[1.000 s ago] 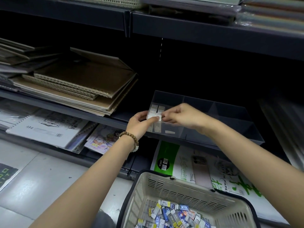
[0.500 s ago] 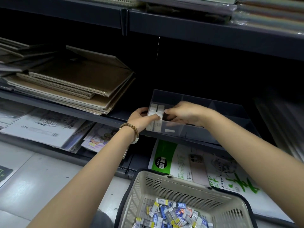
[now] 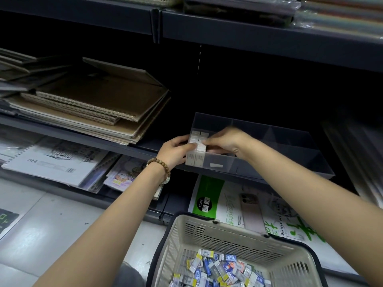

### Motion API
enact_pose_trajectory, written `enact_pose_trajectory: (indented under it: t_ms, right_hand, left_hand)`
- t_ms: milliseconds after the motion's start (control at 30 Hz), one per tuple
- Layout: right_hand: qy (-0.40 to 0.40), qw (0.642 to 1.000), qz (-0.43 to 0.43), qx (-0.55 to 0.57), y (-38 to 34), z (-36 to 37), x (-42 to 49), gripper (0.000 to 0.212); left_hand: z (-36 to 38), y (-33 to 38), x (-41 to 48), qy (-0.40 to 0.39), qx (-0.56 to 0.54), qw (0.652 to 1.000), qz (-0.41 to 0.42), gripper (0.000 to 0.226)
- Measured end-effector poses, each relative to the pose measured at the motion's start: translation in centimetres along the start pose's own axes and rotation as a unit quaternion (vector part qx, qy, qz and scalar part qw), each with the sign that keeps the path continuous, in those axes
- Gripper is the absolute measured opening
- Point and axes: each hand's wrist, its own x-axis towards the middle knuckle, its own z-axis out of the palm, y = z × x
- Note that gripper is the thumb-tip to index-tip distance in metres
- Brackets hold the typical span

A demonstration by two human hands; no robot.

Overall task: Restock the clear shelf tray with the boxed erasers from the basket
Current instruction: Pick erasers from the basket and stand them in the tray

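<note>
**Both hands at the left end of the tray, the basket waiting below**

The person stands before a dark shelf. The clear tray point(image 3: 269, 169) sits on the shelf edge, and only its left end is filled. There the white boxes point(image 3: 198, 139) stand upright in two short rows, their small tops facing up and their long sides going down behind the clear front wall. The other compartments to the right look empty.

The left hand point(image 3: 176, 151), with a bead bracelet point(image 3: 160, 165) on its wrist, is curled against the left end of these rows, the thumb lying on top of a box. I cannot tell if the lower fingers also hold the tray wall. The right hand point(image 3: 226, 141) comes from the right side, and its fingertips pinch the top of a box in the near row, as if seating it.

The basket point(image 3: 228, 226) is on the floor, below the tray and nearer to the person. It lies mostly under the right forearm, so I judge the right hand the closer one for the next pick. The eraser packs point(image 3: 217, 270) in it lie flat and point in every direction, so each one probably needs turning upright before it goes in.

A pile of brown notebooks point(image 3: 93, 104) lies on the shelf to the left.
</note>
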Motion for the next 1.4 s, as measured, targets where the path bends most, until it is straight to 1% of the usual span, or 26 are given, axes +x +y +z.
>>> enact_pose_trajectory:
  t_ms: [100,233,300,433,633,767,833,867,933,1000,1067,1133,1167,1200,1267,1333,1400]
  right_hand:
    - [0.025,1.000,0.007,0.018,-0.1,0.6,0.1,0.035]
    - [0.012,0.997,0.027,0.074,-0.4,0.1,-0.3,0.035]
    - [0.022,0.996,0.035,0.083,-0.5,0.2,-0.3,0.035]
    - [0.052,0.996,0.013,0.066,-0.7,1.1,0.1,0.030]
    - [0.007,0.997,0.035,0.065,-1.0,0.8,0.4,0.033]
    - [0.017,0.998,0.026,0.061,-0.9,1.1,0.3,0.033]
    - [0.027,1.000,-0.010,0.007,-0.3,0.9,-0.3,0.034]
    - [0.036,0.998,-0.043,-0.021,0.1,0.6,-0.9,0.036]
    - [0.046,0.992,-0.114,-0.035,1.1,-0.4,-2.7,0.042]
    - [0.045,0.982,-0.182,-0.028,2.6,-1.4,-5.2,0.042]
    - [0.053,0.972,-0.229,-0.005,5.0,-1.9,-7.9,0.038]
    - [0.051,0.967,-0.248,0.033,8.2,-1.6,-10.4,0.032]
    - [0.042,0.967,-0.244,0.052,10.1,-1.1,-11.3,0.029]
    - [0.031,0.970,-0.232,0.067,12.3,-0.4,-11.9,0.028]
    - [0.007,0.981,-0.181,0.073,17.4,1.4,-12.1,0.027]
    - [-0.014,0.994,-0.104,0.022,23.1,3.5,-11.7,0.028]
    - [-0.056,0.998,-0.030,-0.018,29.1,5.7,-11.1,0.033]
  left_hand:
    - [0.0,-0.1,0.1,-0.001,-0.002,1.000,0.003,0.040]
    - [-0.1,-0.3,0.2,-0.003,-0.011,1.000,0.010,0.040]
    - [-0.1,-0.3,0.2,-0.003,-0.012,1.000,0.012,0.041]
    - [-0.3,-0.3,0.4,-0.007,-0.004,1.000,0.011,0.042]
    - [-0.5,-0.4,0.7,-0.007,-0.009,1.000,0.012,0.046]
    - [0.0,-0.2,0.4,0.017,-0.004,1.000,0.025,0.044]
    - [0.1,-0.2,-0.6,0.019,-0.008,0.999,0.029,0.045]
    - [0.1,-0.2,-1.2,0.023,-0.009,0.999,0.033,0.046]
    - [-0.3,-0.3,-2.9,0.050,0.030,0.997,0.059,0.047]
    - [-1.1,-0.6,-5.0,0.077,0.109,0.984,0.116,0.048]
    - [-1.5,-1.7,-7.9,0.092,0.195,0.960,0.181,0.047]
    - [-0.9,-4.1,-11.1,0.087,0.233,0.942,0.225,0.042]
    - [-0.3,-5.7,-12.6,0.067,0.245,0.938,0.235,0.042]
    - [0.5,-7.6,-13.8,0.040,0.262,0.936,0.233,0.043]
    - [2.2,-12.0,-15.3,-0.022,0.300,0.935,0.187,0.048]
    - [3.3,-16.5,-15.6,-0.075,0.342,0.932,0.099,0.050]
    - [3.6,-20.8,-15.3,-0.101,0.361,0.927,0.004,0.050]
